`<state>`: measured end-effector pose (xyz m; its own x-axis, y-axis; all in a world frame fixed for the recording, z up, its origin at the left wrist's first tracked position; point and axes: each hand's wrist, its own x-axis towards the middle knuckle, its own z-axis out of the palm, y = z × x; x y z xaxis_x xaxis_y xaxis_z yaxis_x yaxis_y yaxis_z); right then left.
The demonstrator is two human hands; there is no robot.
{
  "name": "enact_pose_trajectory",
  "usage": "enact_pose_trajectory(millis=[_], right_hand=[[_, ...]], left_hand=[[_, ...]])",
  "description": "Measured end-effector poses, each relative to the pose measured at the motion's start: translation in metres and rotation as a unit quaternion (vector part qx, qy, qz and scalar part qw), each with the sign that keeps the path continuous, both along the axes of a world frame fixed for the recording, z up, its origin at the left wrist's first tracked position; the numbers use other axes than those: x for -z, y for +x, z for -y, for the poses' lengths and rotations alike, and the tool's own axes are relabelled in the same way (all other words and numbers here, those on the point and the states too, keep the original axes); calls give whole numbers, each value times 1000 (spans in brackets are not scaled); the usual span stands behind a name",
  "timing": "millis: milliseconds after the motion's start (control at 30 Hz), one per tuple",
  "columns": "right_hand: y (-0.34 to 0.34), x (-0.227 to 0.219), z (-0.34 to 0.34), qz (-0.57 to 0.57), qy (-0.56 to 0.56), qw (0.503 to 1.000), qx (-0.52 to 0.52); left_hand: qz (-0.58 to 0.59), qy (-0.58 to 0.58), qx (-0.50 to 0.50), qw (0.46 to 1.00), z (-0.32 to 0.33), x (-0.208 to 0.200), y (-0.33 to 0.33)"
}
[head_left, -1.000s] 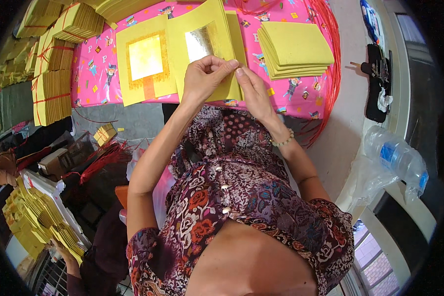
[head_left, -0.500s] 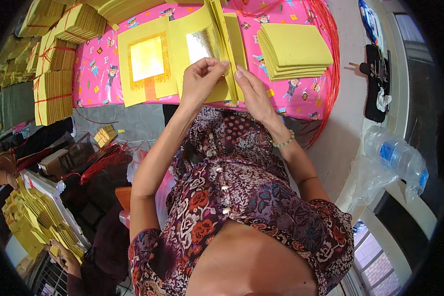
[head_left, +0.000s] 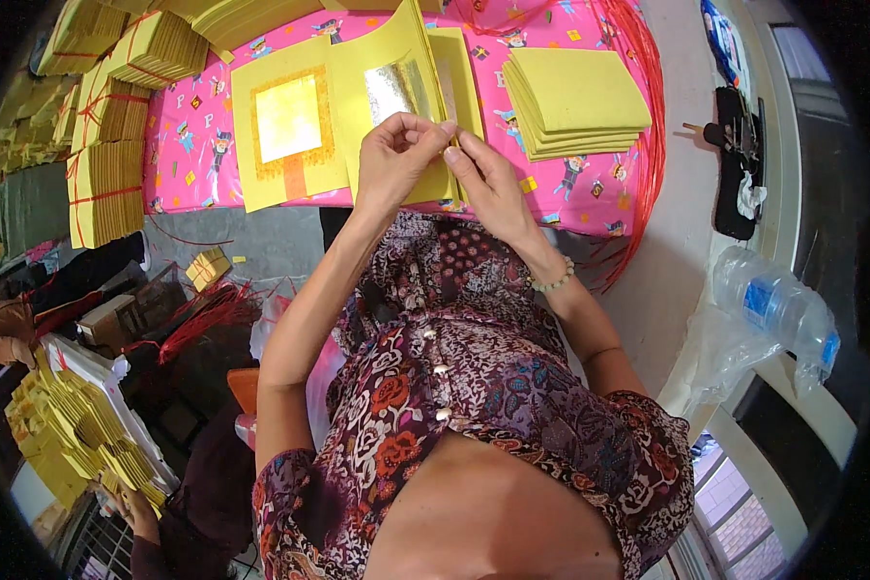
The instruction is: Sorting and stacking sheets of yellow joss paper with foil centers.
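A raised yellow paper sheet with a silver foil patch [head_left: 389, 89] stands partly folded in front of me. My left hand [head_left: 389, 166] pinches its near edge between thumb and fingertips. Close beside it, my right hand [head_left: 498, 193] presses thumb and fingers together on the same edge, the fingertips of both hands almost touching. To the left lies a flat yellow sheet with a gold foil square [head_left: 288, 118] framed in orange. Behind the raised edge, part of another yellow sheet [head_left: 457, 72] shows on the pink patterned tablecloth [head_left: 188, 184].
A stack of folded yellow paper [head_left: 580, 92] sits at right, near hanging red strings [head_left: 648, 164]. Tied yellow bundles [head_left: 111, 208] are piled at left. A co-worker's hand [head_left: 130, 507] touches yellow papers at lower left. A plastic bottle [head_left: 768, 304] lies at right.
My right hand has shifted slightly left and up, its fingers bending from nearly straight into a pinch at the paper's edge. The upright yellow layers there have drawn together. My left hand barely moved.
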<state>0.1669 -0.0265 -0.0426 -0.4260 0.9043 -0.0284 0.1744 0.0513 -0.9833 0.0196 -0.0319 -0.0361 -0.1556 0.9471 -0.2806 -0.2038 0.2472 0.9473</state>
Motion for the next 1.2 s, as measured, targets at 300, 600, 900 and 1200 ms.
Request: enact_pose_trajectory(millis=[300,600,900,1200], right_hand=[[1,-3,1,6,-3,1000,-2],[9,6,-5,20,-47,998,46],[4,-30,-3,186,334,916,118],[-7,-6,-40,76,51,995,32]], left_hand=[[20,-9,-11,1000,4,1,0],[18,-6,-21,1000,4,5,0],[20,6,-36,999,7,8,-4],[9,13,-18,1000,6,7,1]])
